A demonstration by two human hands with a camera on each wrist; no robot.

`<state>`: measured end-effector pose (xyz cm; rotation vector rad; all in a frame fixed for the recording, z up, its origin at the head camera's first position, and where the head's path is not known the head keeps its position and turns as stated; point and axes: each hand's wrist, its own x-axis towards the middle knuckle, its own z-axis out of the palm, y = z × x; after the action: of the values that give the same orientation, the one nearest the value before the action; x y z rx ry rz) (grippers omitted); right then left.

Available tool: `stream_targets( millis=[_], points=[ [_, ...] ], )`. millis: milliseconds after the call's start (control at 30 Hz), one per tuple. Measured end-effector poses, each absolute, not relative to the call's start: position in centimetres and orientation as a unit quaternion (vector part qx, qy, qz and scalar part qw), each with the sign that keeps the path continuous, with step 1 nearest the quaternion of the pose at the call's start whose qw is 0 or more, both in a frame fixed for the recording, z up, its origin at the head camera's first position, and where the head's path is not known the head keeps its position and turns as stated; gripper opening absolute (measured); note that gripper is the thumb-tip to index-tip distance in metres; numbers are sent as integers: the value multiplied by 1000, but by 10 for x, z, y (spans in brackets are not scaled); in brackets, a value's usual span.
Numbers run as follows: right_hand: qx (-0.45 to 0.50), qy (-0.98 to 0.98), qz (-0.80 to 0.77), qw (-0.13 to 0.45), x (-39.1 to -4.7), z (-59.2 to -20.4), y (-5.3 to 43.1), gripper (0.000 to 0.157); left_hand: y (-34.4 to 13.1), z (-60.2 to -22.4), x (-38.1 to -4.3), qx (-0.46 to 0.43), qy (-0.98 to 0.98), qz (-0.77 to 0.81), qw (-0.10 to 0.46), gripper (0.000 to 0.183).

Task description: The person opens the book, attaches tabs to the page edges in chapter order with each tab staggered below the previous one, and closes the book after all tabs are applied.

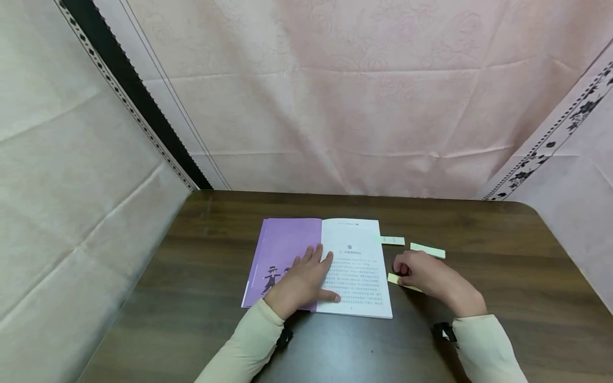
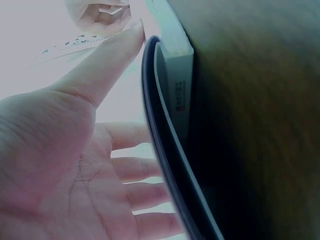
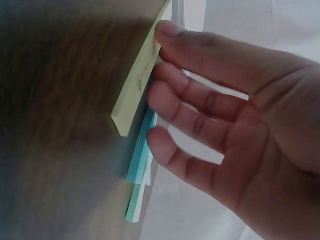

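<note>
An open book [image 1: 356, 268] lies with a purple inside cover [image 1: 292, 236] on its left and a printed page on its right. Across its fold my left hand [image 1: 301, 279] is spread, fingers straight and thumb on the printed page; the left wrist view shows the book's lifted cover edge beside the palm. To the right of the book, my right hand [image 1: 423, 274] pinches a yellow sticky-note pad [image 3: 135, 90]. Its thumb lies on the pad's edge and the other fingers curl behind. Part of the pad is hidden by the hand in the head view.
A pale green sticky strip [image 1: 392, 240] sits at the book's upper right edge. Another light green pad [image 1: 433, 251] lies just beyond my right hand. The brown wooden table [image 1: 191, 298] meets hanging pale cloth [image 1: 335, 133] at its back and sides.
</note>
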<state>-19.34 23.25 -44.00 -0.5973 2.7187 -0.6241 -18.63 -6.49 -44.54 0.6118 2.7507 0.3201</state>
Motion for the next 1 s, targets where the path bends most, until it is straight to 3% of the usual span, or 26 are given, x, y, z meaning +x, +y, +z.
stream_targets(
  millis=[333, 433, 567, 733, 1000],
  points=[
    [-231, 940, -214, 134, -195, -442, 259, 26, -63, -442, -185, 211, 960, 107, 151, 104],
    [-231, 938, -221, 132, -197, -438, 262, 20, -63, -442, -186, 206, 961, 105, 153, 104],
    [-200, 949, -231, 80, -200, -426, 253, 12, -63, -443, -186, 202, 962, 103, 154, 104],
    [-145, 955, -259, 22, -218, -418, 225, 34, -63, -445, -187, 212, 960, 97, 154, 104],
    [-151, 951, -242, 123, -267, -436, 191, 75, -66, -447, -184, 208, 962, 109, 141, 102]
  ],
)
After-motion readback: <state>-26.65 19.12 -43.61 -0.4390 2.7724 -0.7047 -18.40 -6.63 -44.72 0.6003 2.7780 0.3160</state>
